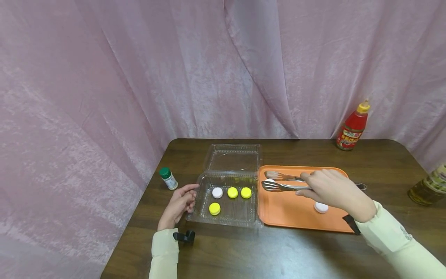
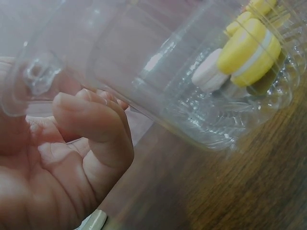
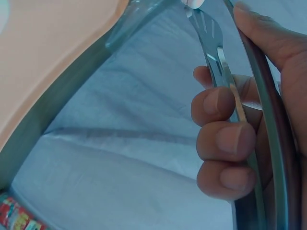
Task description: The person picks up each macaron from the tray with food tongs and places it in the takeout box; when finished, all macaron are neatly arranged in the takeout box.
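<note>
My right hand (image 1: 331, 190) grips metal serving tongs (image 3: 268, 124), thumb on one arm and curled fingers on the other. Between their slotted ends, over the orange tray (image 1: 289, 217), shows a white macaron (image 1: 270, 180). Another white macaron (image 1: 321, 207) lies on the tray below this hand. At the left edge of a clear plastic box (image 1: 237, 221), my left hand (image 1: 179, 203) touches the rim with its extended index finger, the others loosely bent. Inside the box sit one white macaron (image 1: 217, 192) and three yellow macarons (image 2: 249, 52).
The box's hinged lid (image 1: 233, 159) lies folded back behind it. A green-capped shaker (image 1: 168, 178) stands left of the box. Behind the tray is a red sauce bottle (image 1: 352, 128), and an oil bottle (image 1: 428, 186) stands at the right. Pink curtain (image 1: 209, 69) hangs behind the table.
</note>
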`<state>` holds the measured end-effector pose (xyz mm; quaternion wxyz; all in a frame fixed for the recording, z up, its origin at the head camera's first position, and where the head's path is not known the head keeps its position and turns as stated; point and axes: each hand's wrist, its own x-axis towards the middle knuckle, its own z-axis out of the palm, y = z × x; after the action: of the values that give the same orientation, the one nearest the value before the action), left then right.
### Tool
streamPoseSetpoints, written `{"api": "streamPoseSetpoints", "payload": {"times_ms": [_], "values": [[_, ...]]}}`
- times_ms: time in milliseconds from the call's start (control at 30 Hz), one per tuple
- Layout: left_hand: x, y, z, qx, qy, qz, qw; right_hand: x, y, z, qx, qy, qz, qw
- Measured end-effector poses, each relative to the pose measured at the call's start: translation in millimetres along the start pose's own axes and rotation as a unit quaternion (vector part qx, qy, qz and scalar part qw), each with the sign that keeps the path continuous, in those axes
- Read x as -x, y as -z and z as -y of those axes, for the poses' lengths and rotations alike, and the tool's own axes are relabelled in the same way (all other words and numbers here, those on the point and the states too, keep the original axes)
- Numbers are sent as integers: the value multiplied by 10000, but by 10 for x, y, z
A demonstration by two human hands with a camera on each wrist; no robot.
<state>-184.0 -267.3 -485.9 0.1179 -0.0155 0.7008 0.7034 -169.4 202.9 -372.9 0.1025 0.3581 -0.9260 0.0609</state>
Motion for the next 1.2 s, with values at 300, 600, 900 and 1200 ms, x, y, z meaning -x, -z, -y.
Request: {"api": "streamPoseSetpoints", "payload": {"times_ms": [300,600,900,1200], "values": [[8,12,13,-67,41,-59,10000,-186,-38,137,-124,361,-132,9992],[11,6,-14,-139,-26,-23,9999,-326,-152,273,-388,429,-19,9983],[11,12,0,-118,-120,85,9998,-454,-310,424,-404,720,-106,9965],[2,2,-11,-176,-159,69,9997,-579,-464,569,-407,884,93,9952]]}}
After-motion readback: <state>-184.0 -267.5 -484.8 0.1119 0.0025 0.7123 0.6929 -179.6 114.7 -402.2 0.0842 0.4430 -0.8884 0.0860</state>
